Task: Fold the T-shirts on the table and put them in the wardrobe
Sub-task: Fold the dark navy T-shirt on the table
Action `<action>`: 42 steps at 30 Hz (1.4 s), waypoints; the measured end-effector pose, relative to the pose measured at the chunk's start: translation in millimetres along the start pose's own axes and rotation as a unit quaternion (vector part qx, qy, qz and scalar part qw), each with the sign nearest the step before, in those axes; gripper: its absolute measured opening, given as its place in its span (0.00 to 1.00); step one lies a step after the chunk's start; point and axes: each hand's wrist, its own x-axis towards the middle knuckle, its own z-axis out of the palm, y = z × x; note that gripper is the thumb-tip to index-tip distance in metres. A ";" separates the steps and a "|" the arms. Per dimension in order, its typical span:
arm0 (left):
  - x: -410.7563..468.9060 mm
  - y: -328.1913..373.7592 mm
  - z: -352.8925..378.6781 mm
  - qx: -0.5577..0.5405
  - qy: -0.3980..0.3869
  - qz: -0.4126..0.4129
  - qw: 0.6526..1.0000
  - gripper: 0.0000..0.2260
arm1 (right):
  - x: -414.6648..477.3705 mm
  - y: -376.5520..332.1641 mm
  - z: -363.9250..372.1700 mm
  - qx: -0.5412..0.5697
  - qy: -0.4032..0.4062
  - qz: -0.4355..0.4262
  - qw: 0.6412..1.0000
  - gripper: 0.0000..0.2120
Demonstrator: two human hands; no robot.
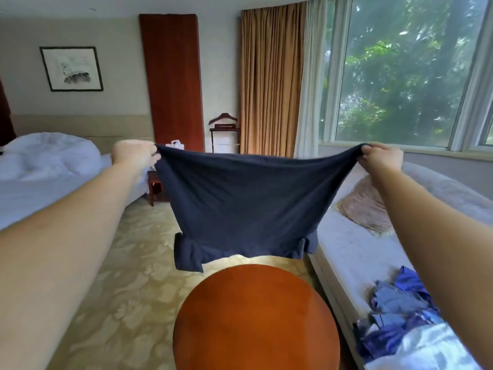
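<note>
A dark navy T-shirt (248, 206) hangs spread in the air in front of me, upside down, with its sleeves dangling at the lower corners. My left hand (137, 154) pinches its upper left corner and my right hand (381, 156) pinches its upper right corner, both arms stretched out. Below the shirt stands a round reddish-brown wooden table (256, 319); the shirt's lower edge hangs just above the table's far rim. No wardrobe is in sight.
A white bed (48, 166) stands at the left. At the right a daybed (352, 249) under the window carries a beige cushion (365, 204) and a heap of blue clothes (400, 308). Behind the shirt are a valet stand (224, 132), a small wooden stool (156, 186) and patterned carpet.
</note>
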 end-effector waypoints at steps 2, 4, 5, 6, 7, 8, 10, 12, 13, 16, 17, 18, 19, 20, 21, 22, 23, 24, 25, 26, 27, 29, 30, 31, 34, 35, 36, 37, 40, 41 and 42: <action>-25.9 -24.6 -4.5 0.002 -0.069 -0.043 0.997 0.09 | -20.9 26.1 -22.3 -0.029 -0.021 0.031 0.999 0.11; -44.3 -49.4 -14.0 0.060 -0.160 -0.076 0.982 0.07 | -46.9 45.6 -44.3 -0.019 -0.062 0.083 0.994 0.07; -53.0 -60.6 -19.2 0.100 -0.206 -0.102 0.968 0.06 | -58.4 54.8 -55.2 -0.016 -0.086 0.115 0.989 0.07; -60.7 -70.8 -25.0 0.148 -0.250 -0.134 0.947 0.05 | -69.0 64.3 -66.4 -0.023 -0.112 0.148 0.982 0.08; -68.3 -80.2 -29.6 0.201 -0.292 -0.163 0.921 0.04 | -74.9 75.0 -76.3 -0.051 -0.139 0.176 0.973 0.09; -75.1 -87.8 -32.6 0.247 -0.332 -0.188 0.891 0.03 | -81.8 82.8 -84.2 -0.090 -0.175 0.197 0.960 0.10; -89.5 -103.4 -33.3 0.329 -0.397 -0.215 0.829 0.04 | -92.5 98.8 -95.6 -0.197 -0.255 0.231 0.918 0.11; -103.2 -120.7 -30.5 0.400 -0.441 -0.231 0.769 0.05 | -104.9 110.4 -102.3 -0.290 -0.322 0.262 0.862 0.11; -110.1 -130.7 -29.1 0.436 -0.463 -0.236 0.735 0.05 | -110.4 117.1 -105.5 -0.328 -0.347 0.278 0.834 0.10; -129.2 -166.6 -29.2 0.504 -0.535 -0.292 0.612 0.05 | -130.1 137.9 -113.9 -0.443 -0.414 0.341 0.718 0.06; -133.9 -179.4 -29.6 0.510 -0.555 -0.317 0.575 0.05 | -134.4 146.6 -115.7 -0.482 -0.440 0.363 0.665 0.06; -137.2 -191.7 -30.0 0.515 -0.565 -0.338 0.549 0.06 | -138.0 156.4 -116.0 -0.514 -0.462 0.376 0.617 0.07; -138.7 -204.2 -29.7 0.521 -0.564 -0.350 0.537 0.08 | -139.7 167.0 -114.5 -0.534 -0.469 0.384 0.589 0.08; -138.0 -216.4 -28.2 0.530 -0.553 -0.350 0.539 0.11 | -141.7 175.2 -110.3 -0.545 -0.461 0.383 0.587 0.09; -136.4 -227.4 -25.7 0.545 -0.541 -0.339 0.543 0.14 | -140.0 186.3 -104.3 -0.549 -0.443 0.370 0.604 0.11; -134.3 -238.4 -21.9 0.562 -0.529 -0.321 0.549 0.16 | -138.7 198.0 -95.7 -0.547 -0.420 0.349 0.634 0.13; -132.0 -248.7 -16.9 0.573 -0.519 -0.302 0.558 0.17 | -135.5 212.4 -84.6 -0.534 -0.402 0.331 0.666 0.13; -129.0 -260.4 -9.9 0.575 -0.510 -0.280 0.575 0.18 | -136.3 223.2 -71.1 -0.524 -0.386 0.308 0.694 0.11; -126.8 -273.5 -1.3 0.571 -0.502 -0.253 0.598 0.18 | -135.6 236.7 -57.7 -0.536 -0.377 0.262 0.709 0.09; -124.4 -287.4 8.2 0.567 -0.492 -0.218 0.624 0.18 | -136.9 248.9 -42.9 -0.542 -0.367 0.229 0.720 0.10; -122.7 -301.0 17.9 0.564 -0.481 -0.179 0.647 0.19 | -136.2 265.9 -28.8 -0.544 -0.383 0.196 0.720 0.14; -122.3 -327.9 37.4 0.561 -0.459 -0.116 0.679 0.21 | -148.9 287.7 -3.7 -0.555 -0.413 0.152 0.706 0.19; -123.4 -341.7 46.2 0.553 -0.451 -0.109 0.692 0.23 | -155.7 295.7 8.0 -0.558 -0.417 0.168 0.697 0.21; -125.4 -355.0 55.0 0.548 -0.448 -0.106 0.698 0.25 | -160.7 307.7 16.8 -0.565 -0.430 0.168 0.684 0.25; -130.8 -393.2 82.0 0.561 -0.449 -0.060 0.693 0.28 | -176.7 351.2 41.4 -0.585 -0.466 0.169 0.642 0.35; -132.2 -404.9 89.6 0.570 -0.446 -0.040 0.689 0.28 | -181.7 364.9 49.0 -0.595 -0.476 0.156 0.629 0.36; -134.0 -417.2 95.2 0.580 -0.444 -0.026 0.682 0.29 | -185.1 376.4 56.0 -0.604 -0.480 0.139 0.621 0.37; -135.9 -429.3 98.5 0.591 -0.446 -0.018 0.672 0.30 | -188.9 388.4 61.0 -0.614 -0.481 0.118 0.614 0.37; -144.4 -458.6 95.4 0.616 -0.438 0.028 0.654 0.30 | -203.6 416.0 63.9 -0.635 -0.465 0.045 0.615 0.37; -146.6 -462.5 92.8 0.616 -0.430 0.049 0.658 0.30 | -206.9 421.6 61.6 -0.638 -0.454 0.026 0.621 0.37; -147.6 -464.3 91.0 0.615 -0.424 0.065 0.662 0.31 | -208.6 424.6 59.4 -0.639 -0.445 0.013 0.627 0.37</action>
